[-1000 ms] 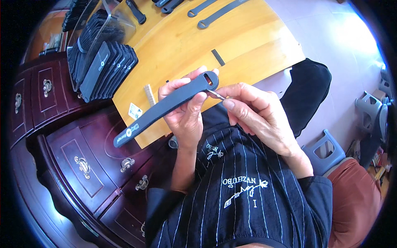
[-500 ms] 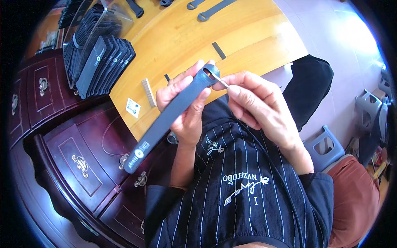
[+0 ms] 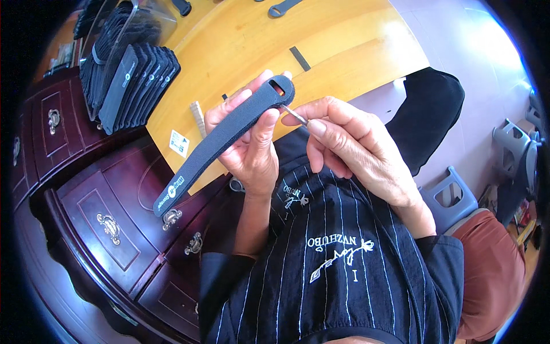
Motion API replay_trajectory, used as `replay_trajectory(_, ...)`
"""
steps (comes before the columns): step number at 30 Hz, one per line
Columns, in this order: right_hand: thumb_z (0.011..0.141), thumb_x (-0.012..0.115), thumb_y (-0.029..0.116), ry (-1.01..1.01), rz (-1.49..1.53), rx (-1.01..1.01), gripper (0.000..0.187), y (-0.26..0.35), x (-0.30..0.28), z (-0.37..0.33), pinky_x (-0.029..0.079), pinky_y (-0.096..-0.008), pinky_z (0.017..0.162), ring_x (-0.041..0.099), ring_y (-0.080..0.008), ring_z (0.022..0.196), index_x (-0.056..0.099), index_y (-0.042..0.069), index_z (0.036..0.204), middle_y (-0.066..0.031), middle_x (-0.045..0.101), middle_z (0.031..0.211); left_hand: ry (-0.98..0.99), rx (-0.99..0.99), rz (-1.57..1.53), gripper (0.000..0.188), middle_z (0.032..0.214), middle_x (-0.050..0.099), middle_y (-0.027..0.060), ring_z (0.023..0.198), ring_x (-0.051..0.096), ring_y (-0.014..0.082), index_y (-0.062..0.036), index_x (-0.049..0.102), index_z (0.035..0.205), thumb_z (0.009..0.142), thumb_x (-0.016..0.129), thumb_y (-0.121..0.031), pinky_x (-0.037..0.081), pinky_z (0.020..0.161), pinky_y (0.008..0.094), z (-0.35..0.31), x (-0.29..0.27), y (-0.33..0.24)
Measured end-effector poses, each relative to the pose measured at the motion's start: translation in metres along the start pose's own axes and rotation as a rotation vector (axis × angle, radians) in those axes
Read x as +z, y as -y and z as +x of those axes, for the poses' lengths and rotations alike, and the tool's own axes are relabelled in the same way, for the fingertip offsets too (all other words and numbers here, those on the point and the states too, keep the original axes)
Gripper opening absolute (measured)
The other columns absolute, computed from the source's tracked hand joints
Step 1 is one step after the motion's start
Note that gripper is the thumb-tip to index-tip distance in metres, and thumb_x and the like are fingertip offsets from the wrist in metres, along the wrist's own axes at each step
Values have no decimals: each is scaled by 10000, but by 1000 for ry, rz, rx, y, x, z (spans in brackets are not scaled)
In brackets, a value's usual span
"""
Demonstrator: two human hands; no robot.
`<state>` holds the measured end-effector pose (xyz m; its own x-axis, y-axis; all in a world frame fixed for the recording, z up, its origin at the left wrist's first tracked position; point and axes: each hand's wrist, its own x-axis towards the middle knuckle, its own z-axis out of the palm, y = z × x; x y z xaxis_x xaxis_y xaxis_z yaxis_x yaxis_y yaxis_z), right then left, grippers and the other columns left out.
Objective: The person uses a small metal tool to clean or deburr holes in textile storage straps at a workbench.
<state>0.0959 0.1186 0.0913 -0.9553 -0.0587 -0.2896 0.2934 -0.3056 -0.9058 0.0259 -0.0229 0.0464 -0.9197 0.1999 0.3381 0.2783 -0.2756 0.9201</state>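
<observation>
A long dark grey fabric strap [image 3: 220, 140] slants from lower left to upper right over the table's near edge. Its far end is rounded, with a slot showing a bit of orange inside. My left hand [image 3: 255, 160] is closed around the strap near that end, thumb on the near side and fingers behind it. Between thumb and fingertips, my right hand [image 3: 366, 152] pinches a thin metal tool [image 3: 296, 117] like a pick or tweezers. The tool's tip meets the strap's edge just below the slotted end; whether it goes into the fabric I cannot tell.
Dark straps [image 3: 137, 86] stand bundled at the table's left, by a clear bin. On the wooden table [image 3: 355, 51] lie a dark strip [image 3: 299, 58], a ridged beige stick [image 3: 197, 117], a white label [image 3: 179, 143] and another strap [image 3: 282, 8]. Drawers [image 3: 109, 200] stand left; a grey stool [image 3: 452, 198] stands right.
The tool's tip has left the slot and is now at the strap's edge below it. My left hand has shifted the strap slightly up and left, turning it a little.
</observation>
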Motion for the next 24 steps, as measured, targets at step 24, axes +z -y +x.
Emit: replay_trajectory(24, 976, 478, 233, -103, -108, -20, 243, -1, 2, -2, 385, -219, 476, 469, -72, 489, 581, 66, 1119, -6, 546, 608, 11, 4, 117, 271, 1147, 547, 307, 1028, 603, 377, -7, 440, 1079, 862, 602, -9, 551, 828, 394, 0, 1, 3)
